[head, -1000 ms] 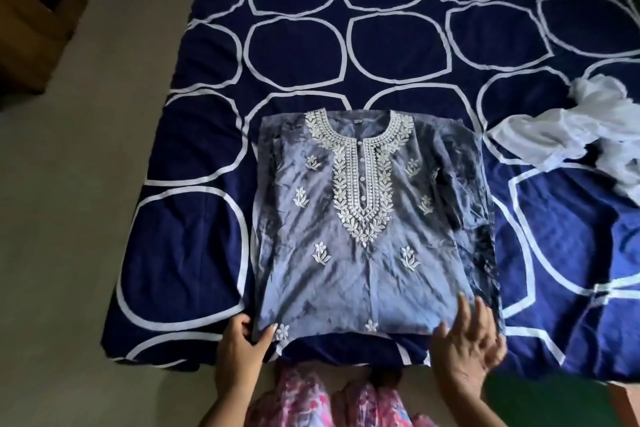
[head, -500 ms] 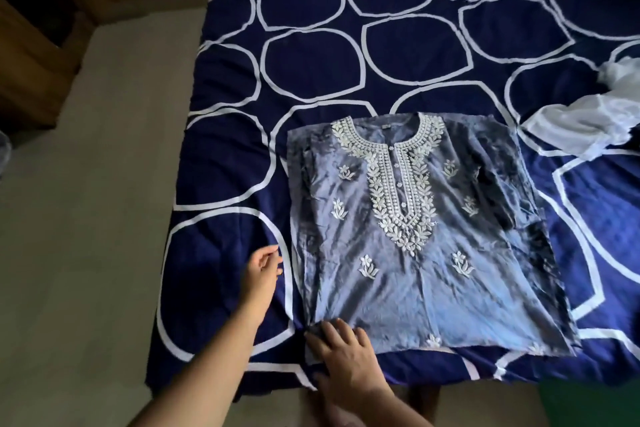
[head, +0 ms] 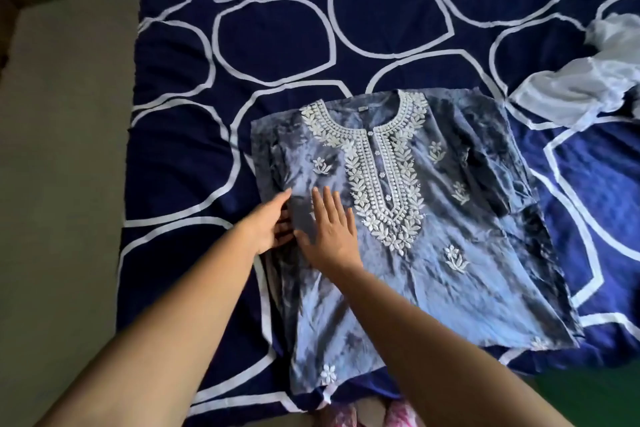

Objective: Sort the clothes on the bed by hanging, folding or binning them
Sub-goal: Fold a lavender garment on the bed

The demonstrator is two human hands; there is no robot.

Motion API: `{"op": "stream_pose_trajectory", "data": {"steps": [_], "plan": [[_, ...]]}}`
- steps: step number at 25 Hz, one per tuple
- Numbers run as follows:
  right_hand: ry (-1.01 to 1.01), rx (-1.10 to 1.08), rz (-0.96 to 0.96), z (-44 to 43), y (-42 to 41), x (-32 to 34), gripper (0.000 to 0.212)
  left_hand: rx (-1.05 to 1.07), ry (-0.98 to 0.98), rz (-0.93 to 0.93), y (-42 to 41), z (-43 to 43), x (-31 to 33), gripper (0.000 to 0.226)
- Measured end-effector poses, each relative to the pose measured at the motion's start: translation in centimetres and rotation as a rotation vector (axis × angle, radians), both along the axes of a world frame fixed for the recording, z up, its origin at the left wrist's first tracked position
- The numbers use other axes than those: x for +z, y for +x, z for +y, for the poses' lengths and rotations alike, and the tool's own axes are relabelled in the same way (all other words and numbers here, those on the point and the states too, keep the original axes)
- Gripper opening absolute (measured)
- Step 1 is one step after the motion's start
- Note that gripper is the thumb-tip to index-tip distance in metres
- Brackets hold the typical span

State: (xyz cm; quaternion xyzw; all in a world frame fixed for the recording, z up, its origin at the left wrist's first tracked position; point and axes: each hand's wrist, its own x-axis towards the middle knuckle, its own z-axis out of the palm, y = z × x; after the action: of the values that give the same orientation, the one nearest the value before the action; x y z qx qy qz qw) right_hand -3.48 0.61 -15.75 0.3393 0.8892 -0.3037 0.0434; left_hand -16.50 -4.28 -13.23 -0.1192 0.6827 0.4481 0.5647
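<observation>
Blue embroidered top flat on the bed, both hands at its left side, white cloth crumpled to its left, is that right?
No. The head view shows the white cloth crumpled to the right of the top, not the left. The top does lie flat on the bed, left hand and right hand at its left side.

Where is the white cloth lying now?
The white cloth lies crumpled on the bedcover at the far right of the head view, just right of the blue top.
</observation>
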Motion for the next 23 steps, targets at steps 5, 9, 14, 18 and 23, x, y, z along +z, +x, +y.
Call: {"op": "stream_pose_trajectory", "data": {"steps": [5, 9, 14, 18, 23], "plan": [[-0.032, 0.089, -0.176, 3.5, 0.7, -2.0, 0.079, -0.073, 0.011, -0.147, -0.5, 1.4, -0.5, 0.041], [-0.137, 0.093, -0.091, 3.9, 1.2, -3.0, 0.072, 0.146, 0.212, -0.197, 0.1, 1.8, -0.9, 0.029], [-0.198, 0.092, -0.044, 4.4, 1.0, -3.3, 0.086, 0.442, 0.456, -0.103, -0.5, 3.0, -1.3, 0.038], [-0.176, 0.137, -0.079, 4.6, 1.1, -3.3, 0.085, 0.885, 0.530, 0.090, -3.1, 3.9, -1.1, 0.023], [-0.181, 0.156, -0.111, 4.6, 1.1, -3.2, 0.075, 0.931, 0.229, 0.012, -5.7, 3.1, 0.0, 0.027]]}}
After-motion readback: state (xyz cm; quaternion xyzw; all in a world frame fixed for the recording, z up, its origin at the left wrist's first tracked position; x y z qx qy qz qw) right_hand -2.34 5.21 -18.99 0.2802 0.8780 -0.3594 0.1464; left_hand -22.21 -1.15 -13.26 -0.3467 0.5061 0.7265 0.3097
